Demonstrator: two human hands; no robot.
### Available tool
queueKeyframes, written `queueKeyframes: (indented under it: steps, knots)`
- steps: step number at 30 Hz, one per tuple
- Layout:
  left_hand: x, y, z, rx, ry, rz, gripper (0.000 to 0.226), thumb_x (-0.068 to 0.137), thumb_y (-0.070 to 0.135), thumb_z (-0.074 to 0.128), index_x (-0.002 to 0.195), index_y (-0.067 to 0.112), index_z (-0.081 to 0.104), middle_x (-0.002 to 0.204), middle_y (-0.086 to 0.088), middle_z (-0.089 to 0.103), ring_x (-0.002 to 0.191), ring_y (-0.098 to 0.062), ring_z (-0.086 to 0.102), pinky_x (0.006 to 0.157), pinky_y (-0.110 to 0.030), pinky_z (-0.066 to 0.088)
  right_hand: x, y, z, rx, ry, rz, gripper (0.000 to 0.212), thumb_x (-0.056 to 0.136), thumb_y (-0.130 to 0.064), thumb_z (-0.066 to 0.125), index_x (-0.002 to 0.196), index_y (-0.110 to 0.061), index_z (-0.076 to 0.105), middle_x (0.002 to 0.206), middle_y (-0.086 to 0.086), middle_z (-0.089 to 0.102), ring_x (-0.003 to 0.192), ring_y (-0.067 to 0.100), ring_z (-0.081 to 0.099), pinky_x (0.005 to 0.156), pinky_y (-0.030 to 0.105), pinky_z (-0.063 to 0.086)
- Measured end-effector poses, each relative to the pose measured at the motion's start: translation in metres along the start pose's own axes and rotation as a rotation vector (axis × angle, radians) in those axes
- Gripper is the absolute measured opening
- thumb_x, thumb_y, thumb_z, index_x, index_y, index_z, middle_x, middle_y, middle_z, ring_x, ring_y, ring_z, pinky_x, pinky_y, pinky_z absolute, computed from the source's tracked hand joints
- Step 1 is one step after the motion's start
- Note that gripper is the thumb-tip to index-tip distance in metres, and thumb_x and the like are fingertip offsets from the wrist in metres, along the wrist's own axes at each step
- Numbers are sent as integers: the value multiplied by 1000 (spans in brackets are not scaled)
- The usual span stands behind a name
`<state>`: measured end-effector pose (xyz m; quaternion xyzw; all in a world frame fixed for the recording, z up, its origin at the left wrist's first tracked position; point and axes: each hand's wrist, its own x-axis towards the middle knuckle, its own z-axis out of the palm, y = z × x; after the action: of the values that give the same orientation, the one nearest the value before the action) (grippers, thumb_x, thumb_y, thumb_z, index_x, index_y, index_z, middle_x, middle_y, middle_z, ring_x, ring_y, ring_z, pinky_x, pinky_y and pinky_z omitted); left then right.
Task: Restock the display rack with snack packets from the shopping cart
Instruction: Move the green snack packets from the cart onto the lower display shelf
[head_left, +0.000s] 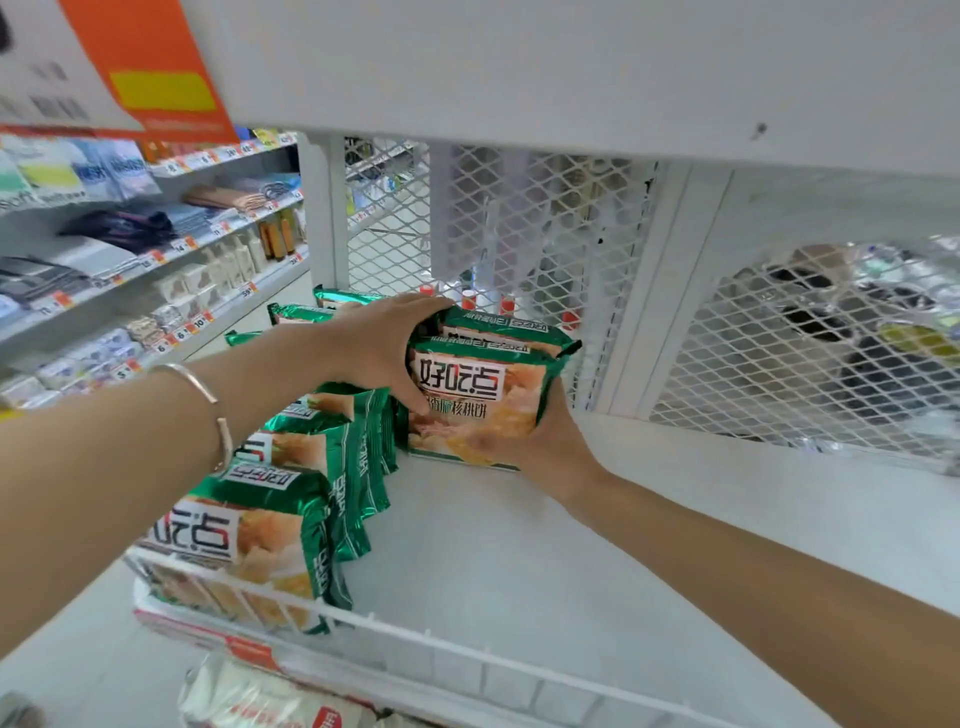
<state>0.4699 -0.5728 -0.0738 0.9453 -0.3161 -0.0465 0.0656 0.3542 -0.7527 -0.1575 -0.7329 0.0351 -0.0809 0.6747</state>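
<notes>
Both hands reach to the back of the white shelf (493, 561) and hold a small stack of green packets (467, 395) between them. The left hand (382, 348) lies over the stack's top and left side, fingers curled over the upper edge and thumb pressed on the front face. The right hand (545, 441) grips the lower right corner from below and the side; most of its fingers are hidden behind the stack. The packets stand upright, print facing the camera, their bottom edge at the shelf, just in front of the mesh (519, 234) at the back. To the left, under the left forearm, a row (291, 519) of the same packets runs from the front wire rail (415, 639) towards the back, touching the held stack's left side. A thin bracelet (210, 397) circles the left wrist. An orange sign (156, 67) hangs at upper left.
</notes>
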Motion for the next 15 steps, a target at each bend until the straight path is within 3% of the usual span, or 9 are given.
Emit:
queueKeyframes:
  steps: [2,4,6,8,10,13,15]
  knots:
    - [-1,-2,1,43,1,9,131,58,47,91,157,41,5,161,7,25,141,-21,33,113,-47,31,-9,-7,-13,-28,66,-18,95,69,-7,88,143,-24,32,132,-13,56,114,-9,56,100,18,48]
    - [1,-2,0,115,-30,16,135,57,53,90,155,47,-3,163,5,18,145,-22,27,112,-49,32,-19,-13,-23,-400,240,-192,114,71,-32,88,156,-25,13,159,-7,25,143,3,25,121,31,20]
    - [3,-2,0,214,-49,10,136,56,60,87,153,50,-8,165,3,13,147,-24,23,111,-51,33,-15,-12,-28,-987,199,-550,113,72,-49,82,156,-27,10,164,2,8,152,18,6,123,46,8]
    - [4,-1,0,264,-50,0,132,60,62,85,153,50,-8,165,0,11,148,-25,21,110,-54,34,1,-4,-33,-1465,2,-861,105,76,-58,75,156,-28,13,164,10,7,152,29,5,120,58,9]
    - [5,0,1,303,-30,-4,126,65,63,81,153,49,-8,165,0,11,148,-25,21,109,-56,35,19,6,-39,-1687,-100,-872,101,80,-63,67,158,-29,12,165,11,5,152,33,3,119,58,9]
    - [6,3,2,346,-22,-35,125,65,65,80,153,50,-8,165,2,12,148,-24,20,110,-59,32,28,16,-42,-1769,-99,-803,97,84,-66,57,159,-28,8,166,12,-1,152,34,0,121,57,8]
    - [4,7,-3,226,-58,-57,124,67,53,85,154,48,-4,164,1,15,145,-25,26,110,-53,33,26,15,-40,-1779,-106,-770,97,85,-66,56,159,-28,5,165,12,-5,152,34,-3,121,58,10]
